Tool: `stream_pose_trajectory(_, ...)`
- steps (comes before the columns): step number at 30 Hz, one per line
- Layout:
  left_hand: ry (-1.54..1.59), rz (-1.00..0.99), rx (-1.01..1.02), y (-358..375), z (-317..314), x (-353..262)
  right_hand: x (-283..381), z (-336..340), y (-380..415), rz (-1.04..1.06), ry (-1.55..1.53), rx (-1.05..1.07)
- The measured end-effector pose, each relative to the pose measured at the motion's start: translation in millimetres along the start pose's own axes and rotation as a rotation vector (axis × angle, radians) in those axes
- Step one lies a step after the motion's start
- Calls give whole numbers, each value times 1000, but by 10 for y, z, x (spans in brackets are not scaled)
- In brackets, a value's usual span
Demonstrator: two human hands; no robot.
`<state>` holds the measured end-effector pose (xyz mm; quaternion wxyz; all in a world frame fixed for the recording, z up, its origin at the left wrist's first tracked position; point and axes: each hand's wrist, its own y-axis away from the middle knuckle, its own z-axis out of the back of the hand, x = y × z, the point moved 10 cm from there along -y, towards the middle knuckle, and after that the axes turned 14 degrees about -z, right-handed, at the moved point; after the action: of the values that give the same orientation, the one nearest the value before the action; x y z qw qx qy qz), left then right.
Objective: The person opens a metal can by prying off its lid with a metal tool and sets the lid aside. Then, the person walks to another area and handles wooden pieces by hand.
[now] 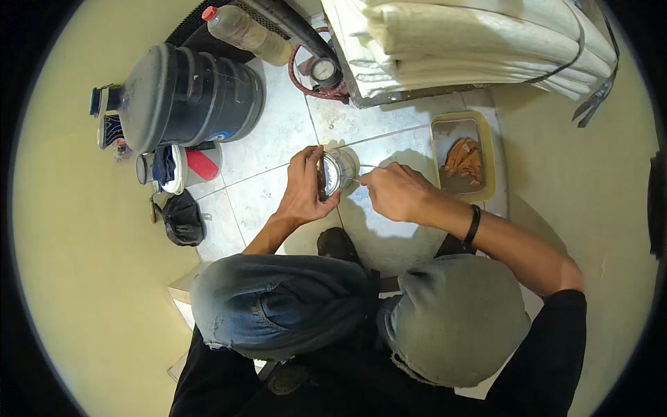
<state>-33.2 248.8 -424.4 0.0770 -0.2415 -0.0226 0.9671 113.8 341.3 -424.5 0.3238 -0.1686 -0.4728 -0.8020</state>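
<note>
A small metal can with a shiny silver rim and a dark brown patch at its top is in front of me, above the tiled floor. My left hand is wrapped round its left side, fingers over the far edge and thumb at the near one. From the right, my right hand pinches a thin metal wire that reaches the can's side. Whether this wire is the can's handle or a separate tool, I cannot tell. The right hand's fingers are curled together.
A yellowish tub with a brown crumpled cloth stands right. Large water jug, plastic bottle and a pressure gauge lie beyond the can. Folded cream fabric is stacked at the back. Left sits a black bag.
</note>
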Motion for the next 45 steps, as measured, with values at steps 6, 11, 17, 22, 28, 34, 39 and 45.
stream_pose_trajectory(6, 3, -5, 1, 23, -25, 11, -70, -35, -124, -61, -223, 241)
stream_pose_trajectory(11, -15, -21, -28, 2, 4, -19, -373, -343, -182, -347, -588, 500)
stream_pose_trajectory(17, 4, -12, -36, -17, 42, -14, 22, -25, -78, -53, 95, -63)
stream_pose_trajectory(22, 97, -39, 48, -54, 66, -51, -110, -85, -140, -105, 69, 212)
stream_pose_trajectory(28, 101, -103, 54, -61, 108, -75, 32, 373, 341, 59, 307, -379)
stream_pose_trajectory(34, 136, -69, 26, -13, 102, 9, 195, 106, 309, 169, 419, -513)
stream_pose_trajectory(39, 508, 522, -445, 228, 44, 641, 285, 17, 270, 191, 564, -497)
stream_pose_trajectory(45, 632, 597, -480, 241, -255, 711, 272, -45, 293, 194, 571, -483)
